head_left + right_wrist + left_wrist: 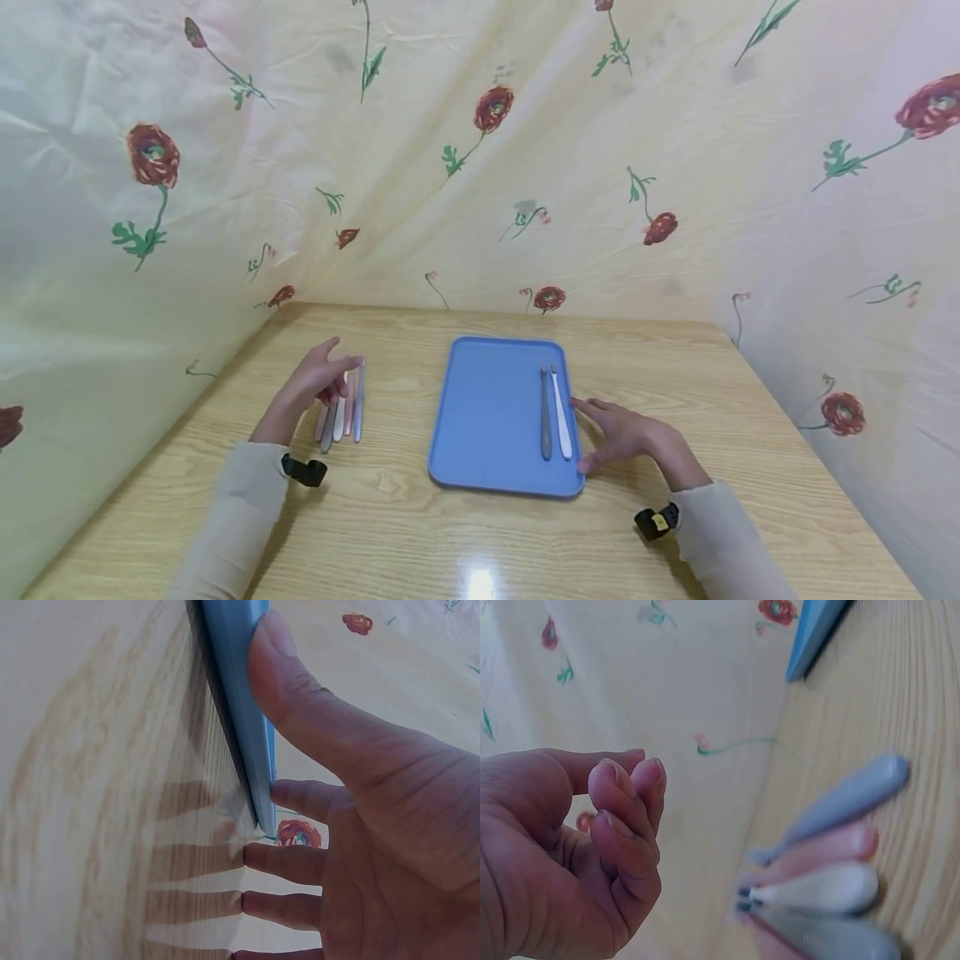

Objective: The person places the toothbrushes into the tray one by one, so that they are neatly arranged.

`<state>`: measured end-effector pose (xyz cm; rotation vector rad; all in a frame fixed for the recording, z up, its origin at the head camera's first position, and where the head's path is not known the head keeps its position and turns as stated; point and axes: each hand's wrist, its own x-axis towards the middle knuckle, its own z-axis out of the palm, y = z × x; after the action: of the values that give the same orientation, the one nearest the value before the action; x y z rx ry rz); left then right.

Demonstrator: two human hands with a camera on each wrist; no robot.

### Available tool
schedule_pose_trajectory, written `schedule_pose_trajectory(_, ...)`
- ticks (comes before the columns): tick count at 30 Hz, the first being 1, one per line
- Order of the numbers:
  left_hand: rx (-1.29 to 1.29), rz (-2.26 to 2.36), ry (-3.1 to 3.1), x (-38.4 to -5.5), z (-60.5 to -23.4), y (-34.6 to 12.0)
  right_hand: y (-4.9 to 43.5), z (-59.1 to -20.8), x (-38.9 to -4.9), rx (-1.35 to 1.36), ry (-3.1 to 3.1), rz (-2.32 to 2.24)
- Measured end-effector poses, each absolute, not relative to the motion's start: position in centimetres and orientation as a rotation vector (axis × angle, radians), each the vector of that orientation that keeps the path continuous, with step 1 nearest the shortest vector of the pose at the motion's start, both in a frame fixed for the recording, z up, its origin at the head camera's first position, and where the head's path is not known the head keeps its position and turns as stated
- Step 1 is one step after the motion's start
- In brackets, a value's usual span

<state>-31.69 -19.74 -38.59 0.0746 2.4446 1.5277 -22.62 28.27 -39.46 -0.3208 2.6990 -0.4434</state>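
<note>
My left hand [322,379] is above several toothbrushes lying side by side at the left, hiding part of them. Among these are a grey toothbrush [825,930], a white toothbrush [821,889], a pink toothbrush [829,851] and a blue toothbrush [847,799]. In the left wrist view the fingers bend loosely with nothing between them. On the right side of a blue tray [483,417] lie another grey toothbrush [545,417] and another white toothbrush [561,417]. My right hand [618,429] rests its thumb at the tray's right rim, its other fingers spread against the table.
Both toothbrush groups lie on a light wooden table [397,533], with the tray near its middle. A floral cloth [420,167] hangs along the back and both sides. Each wrist wears a small black camera.
</note>
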Motion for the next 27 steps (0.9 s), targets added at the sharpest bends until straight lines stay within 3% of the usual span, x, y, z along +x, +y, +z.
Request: schedule_pose_trajectory(27, 0.037, 1.294, 2.322, -32.7, -43.1, -25.4, 28.2, -39.2, -22.4, -0.363, 2.711, -0.427)
